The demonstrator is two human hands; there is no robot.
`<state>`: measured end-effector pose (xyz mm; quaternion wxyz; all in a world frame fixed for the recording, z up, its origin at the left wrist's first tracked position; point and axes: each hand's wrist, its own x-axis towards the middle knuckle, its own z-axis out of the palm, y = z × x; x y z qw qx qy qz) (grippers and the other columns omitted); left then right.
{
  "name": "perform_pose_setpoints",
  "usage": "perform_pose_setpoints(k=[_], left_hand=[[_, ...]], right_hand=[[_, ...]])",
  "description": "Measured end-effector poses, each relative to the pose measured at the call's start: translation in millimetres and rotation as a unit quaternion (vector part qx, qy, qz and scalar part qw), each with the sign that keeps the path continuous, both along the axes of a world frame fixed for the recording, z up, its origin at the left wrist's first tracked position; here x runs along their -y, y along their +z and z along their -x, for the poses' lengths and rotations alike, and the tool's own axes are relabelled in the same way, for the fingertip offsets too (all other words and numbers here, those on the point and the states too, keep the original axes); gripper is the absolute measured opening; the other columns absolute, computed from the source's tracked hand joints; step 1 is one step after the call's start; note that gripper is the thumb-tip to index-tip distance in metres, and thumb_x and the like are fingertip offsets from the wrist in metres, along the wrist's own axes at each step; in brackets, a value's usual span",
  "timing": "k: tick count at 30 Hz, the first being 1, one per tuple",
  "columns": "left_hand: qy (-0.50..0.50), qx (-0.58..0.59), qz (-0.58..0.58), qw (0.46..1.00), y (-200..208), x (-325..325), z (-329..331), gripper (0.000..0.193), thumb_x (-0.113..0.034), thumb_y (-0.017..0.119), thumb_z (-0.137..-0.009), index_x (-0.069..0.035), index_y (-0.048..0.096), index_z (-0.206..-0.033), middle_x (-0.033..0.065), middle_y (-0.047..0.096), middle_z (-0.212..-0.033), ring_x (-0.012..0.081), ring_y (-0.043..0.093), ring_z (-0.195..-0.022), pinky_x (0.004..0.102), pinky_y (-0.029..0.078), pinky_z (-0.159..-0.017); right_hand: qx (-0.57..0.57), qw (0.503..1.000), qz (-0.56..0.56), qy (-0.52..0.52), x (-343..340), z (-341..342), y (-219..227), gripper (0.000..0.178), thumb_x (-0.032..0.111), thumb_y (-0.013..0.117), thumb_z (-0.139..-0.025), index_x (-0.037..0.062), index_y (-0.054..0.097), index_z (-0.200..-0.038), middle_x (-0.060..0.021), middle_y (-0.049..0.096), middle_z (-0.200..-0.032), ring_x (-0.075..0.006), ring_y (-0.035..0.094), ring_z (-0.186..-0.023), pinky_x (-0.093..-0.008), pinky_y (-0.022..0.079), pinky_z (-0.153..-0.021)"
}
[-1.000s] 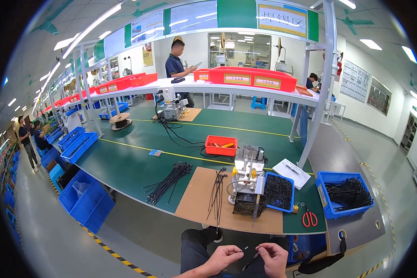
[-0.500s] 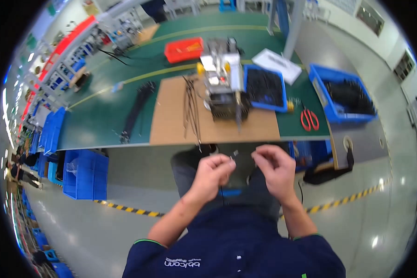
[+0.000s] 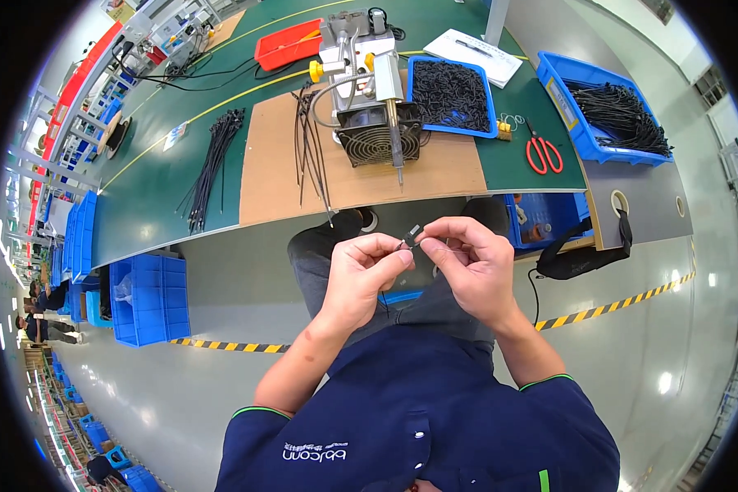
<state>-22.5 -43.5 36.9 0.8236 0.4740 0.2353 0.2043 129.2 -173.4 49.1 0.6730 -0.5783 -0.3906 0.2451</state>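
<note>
In front of the table edge, my left hand (image 3: 364,275) pinches a thin black cable, part of which hangs below the fingers. At its fingertips a small black connector-like piece (image 3: 413,235) sticks up. My right hand (image 3: 472,266) is closed in a pinch, its fingertips touching or nearly touching that piece; what lies between them is too small to make out. Beyond the hands, a bench machine (image 3: 367,90) with a fan and a downward-pointing rod stands on a brown board (image 3: 271,164). Several loose black cables (image 3: 310,152) lie left of the machine.
A bundle of black cables (image 3: 211,164) lies on the green table (image 3: 156,189). A blue tray (image 3: 494,115) of small black parts, red-handled scissors (image 3: 544,156) and a blue bin (image 3: 603,154) of cables are at right. A red tray (image 3: 271,53) sits behind. Blue crates (image 3: 149,299) stand lower left.
My right hand has moved left to meet the left hand, closing the gap between them at the black piece. The view has shifted, so the table sits higher.
</note>
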Motion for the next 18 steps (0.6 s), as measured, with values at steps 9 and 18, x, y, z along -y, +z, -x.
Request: perform_pose_setpoints(k=[9, 18], left_hand=[[-0.005, 0.001, -0.01, 1.0, -7, -8, -8, 0.005, -0.004, 0.078, -0.097, 0.001, 0.078, -0.099, 0.0008, 0.073, -0.083, 0.0003, 0.044, -0.061, 0.0214, 0.03, -0.053], [-0.002, -0.062, -0.105, 0.993, -6, -7, -5, 0.01, -0.007, 0.08, -0.098, 0.001, 0.078, -0.104, -0.0027, 0.073, -0.087, 0.0018, 0.058, -0.075, 0.0206, 0.045, -0.065]], right_hand=[[0.025, 0.998, 0.047, 0.015, -5, -9, -2, 0.017, -0.006, 0.075, -0.098, -0.0058, 0.073, -0.114, -0.0075, 0.078, -0.101, -0.0047, 0.069, -0.083, -0.02, 0.057, -0.069], [0.076, 0.995, 0.061, -0.016, -10, -2, 4, 0.017, 0.0, 0.08, -0.095, -0.0006, 0.075, -0.111, 0.0, 0.075, -0.089, -0.0005, 0.041, -0.063, -0.0215, 0.037, -0.054]])
